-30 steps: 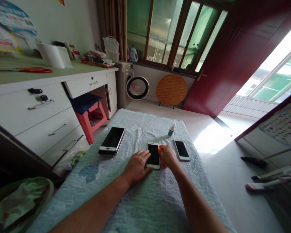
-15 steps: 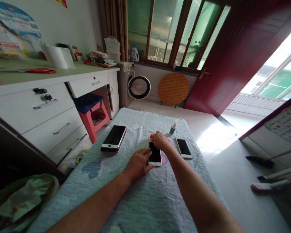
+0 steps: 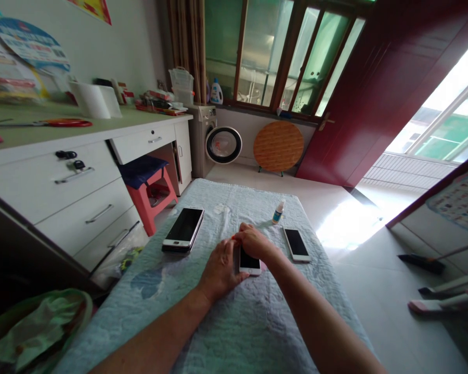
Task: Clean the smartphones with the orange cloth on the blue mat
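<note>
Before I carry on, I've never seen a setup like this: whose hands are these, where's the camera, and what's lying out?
There is no machine here: these are a person's own bare hands. Everything is viewed from one camera worn on the head, looking forward and down. On the pale blue cloth, the left hand braces a phone along its left side. The right hand is over that phone's upper part, holding a small orange item, mostly hidden. Off to the right lie another white phone and, farther away, a small upright bottle. To the left is a stack topped by a white-edged phone.
</note>
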`<state>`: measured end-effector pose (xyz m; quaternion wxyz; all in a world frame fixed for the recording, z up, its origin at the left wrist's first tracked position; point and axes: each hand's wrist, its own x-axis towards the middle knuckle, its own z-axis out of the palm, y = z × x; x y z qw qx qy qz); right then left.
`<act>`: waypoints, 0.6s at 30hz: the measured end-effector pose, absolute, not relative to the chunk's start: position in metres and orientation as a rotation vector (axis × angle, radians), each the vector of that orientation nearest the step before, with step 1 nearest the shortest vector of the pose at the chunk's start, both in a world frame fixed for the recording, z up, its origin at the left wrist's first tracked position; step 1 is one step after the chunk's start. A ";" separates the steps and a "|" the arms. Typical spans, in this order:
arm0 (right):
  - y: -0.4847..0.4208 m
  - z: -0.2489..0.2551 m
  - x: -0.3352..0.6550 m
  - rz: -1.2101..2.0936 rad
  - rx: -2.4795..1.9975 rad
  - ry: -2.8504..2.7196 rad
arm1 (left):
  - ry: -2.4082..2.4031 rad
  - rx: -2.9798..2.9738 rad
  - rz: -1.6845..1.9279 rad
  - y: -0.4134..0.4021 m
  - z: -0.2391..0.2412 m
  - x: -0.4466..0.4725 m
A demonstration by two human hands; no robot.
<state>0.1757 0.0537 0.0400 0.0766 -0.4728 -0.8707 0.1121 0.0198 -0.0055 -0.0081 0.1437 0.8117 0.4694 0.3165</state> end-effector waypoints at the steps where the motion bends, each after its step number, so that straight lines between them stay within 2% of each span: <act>1: 0.047 0.042 0.175 0.354 -1.415 -2.613 | 1.363 2.332 0.940 -0.005 -0.010 0.019; 11: -0.009 0.045 0.172 0.561 -1.322 -2.648 | 1.279 2.386 0.975 -0.001 -0.015 0.019; 18: 0.022 0.046 0.173 0.379 -1.420 -2.600 | 1.299 2.369 0.917 -0.002 -0.016 0.019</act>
